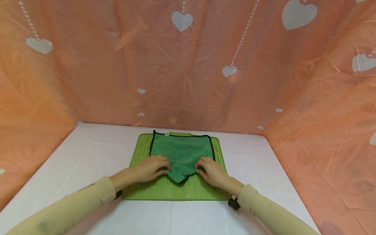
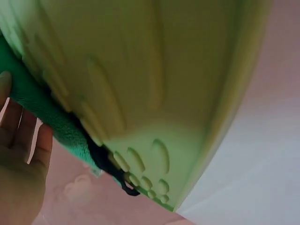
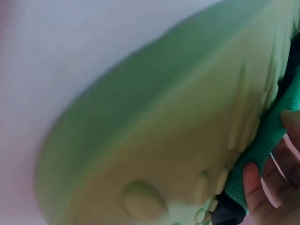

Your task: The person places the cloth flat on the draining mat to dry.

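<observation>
A green cloth with black edging lies on a lighter green ridged mat. Its near part is gathered and folded, with a small flap pointing toward the person. At the cloth's near left my left hand pinches it between thumb and fingers. Opposite, my right hand pinches the near right part the same way. In the left wrist view, the cloth passes by the fingers of the left hand. The right wrist view has the right hand on the cloth above the mat.
A white table surface surrounds the mat. Orange sheets with pale hearts hang at the back and both sides. A dark wrist device sits below the right wrist. A white tag shows at the cloth's far edge.
</observation>
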Tool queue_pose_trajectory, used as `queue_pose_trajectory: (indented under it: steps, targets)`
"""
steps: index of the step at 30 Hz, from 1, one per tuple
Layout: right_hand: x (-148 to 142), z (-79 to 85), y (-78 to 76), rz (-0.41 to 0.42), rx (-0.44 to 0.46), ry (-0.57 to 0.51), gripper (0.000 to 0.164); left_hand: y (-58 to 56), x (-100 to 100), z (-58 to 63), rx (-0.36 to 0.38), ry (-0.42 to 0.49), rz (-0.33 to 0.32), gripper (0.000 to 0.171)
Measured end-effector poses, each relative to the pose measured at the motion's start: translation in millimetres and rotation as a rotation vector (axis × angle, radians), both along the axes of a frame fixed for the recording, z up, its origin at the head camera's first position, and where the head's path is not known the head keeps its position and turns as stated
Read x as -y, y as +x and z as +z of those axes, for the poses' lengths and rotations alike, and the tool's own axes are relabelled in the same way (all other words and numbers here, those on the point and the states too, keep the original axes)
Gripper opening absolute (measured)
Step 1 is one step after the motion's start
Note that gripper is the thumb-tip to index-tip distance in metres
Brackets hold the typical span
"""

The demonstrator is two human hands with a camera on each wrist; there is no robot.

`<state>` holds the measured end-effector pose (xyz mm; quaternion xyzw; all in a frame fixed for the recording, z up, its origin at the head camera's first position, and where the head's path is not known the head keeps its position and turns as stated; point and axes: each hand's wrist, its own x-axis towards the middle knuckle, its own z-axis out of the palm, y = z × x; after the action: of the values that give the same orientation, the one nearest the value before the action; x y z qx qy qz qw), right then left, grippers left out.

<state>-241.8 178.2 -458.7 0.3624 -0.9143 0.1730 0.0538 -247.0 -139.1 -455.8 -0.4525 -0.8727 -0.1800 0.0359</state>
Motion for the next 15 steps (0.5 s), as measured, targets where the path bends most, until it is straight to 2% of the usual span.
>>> queue_pose_trajectory:
  steps: [6,11,15]
  targets:
    - [-0.7,11.1,-5.6,-0.063,0.100,-0.098,0.011,-5.9,3.5,11.0,0.099,0.084,0.063,0.017]
    - [-0.3,19.6,-14.0,-0.116,0.140,-0.176,0.015,-15.3,4.3,20.5,0.163,0.187,0.134,0.020]
    - [0.4,23.5,-22.1,-0.134,0.167,-0.245,0.017,-24.7,4.7,22.4,0.205,0.245,0.174,0.023]
